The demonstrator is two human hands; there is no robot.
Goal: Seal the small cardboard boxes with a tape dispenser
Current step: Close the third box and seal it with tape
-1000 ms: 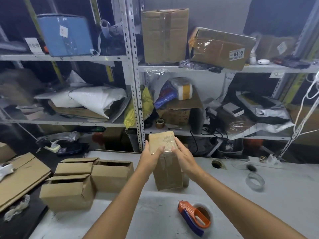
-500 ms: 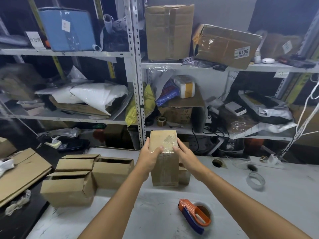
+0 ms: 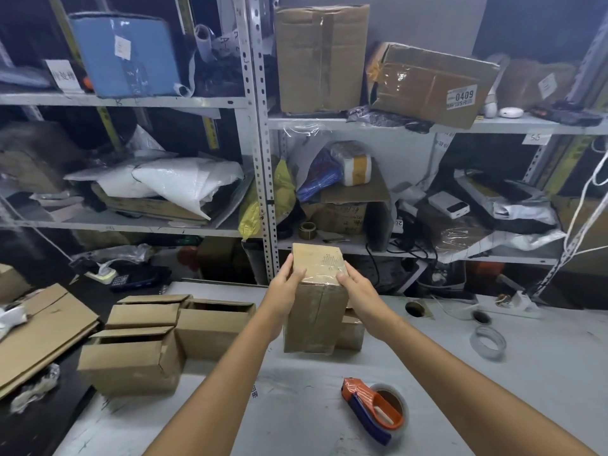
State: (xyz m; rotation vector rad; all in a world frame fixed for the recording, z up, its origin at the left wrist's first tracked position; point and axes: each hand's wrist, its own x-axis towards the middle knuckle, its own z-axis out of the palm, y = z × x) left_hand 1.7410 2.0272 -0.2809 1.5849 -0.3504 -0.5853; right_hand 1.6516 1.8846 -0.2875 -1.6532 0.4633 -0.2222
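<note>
A grey table (image 3: 296,390) stands before metal shelving (image 3: 260,126) crammed with cartons and bags. Toward the middle of its far edge a taped box (image 3: 316,320) stands on end. The left hand (image 3: 288,283) and right hand (image 3: 357,289) clasp its upper corners, fingers curled round the sides. The tape dispenser (image 3: 375,409) lies untouched toward the near edge. Open boxes (image 3: 131,360) sit at the left edge.

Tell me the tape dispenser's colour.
The tape dispenser is orange with a dark blue handle; head view.
</note>
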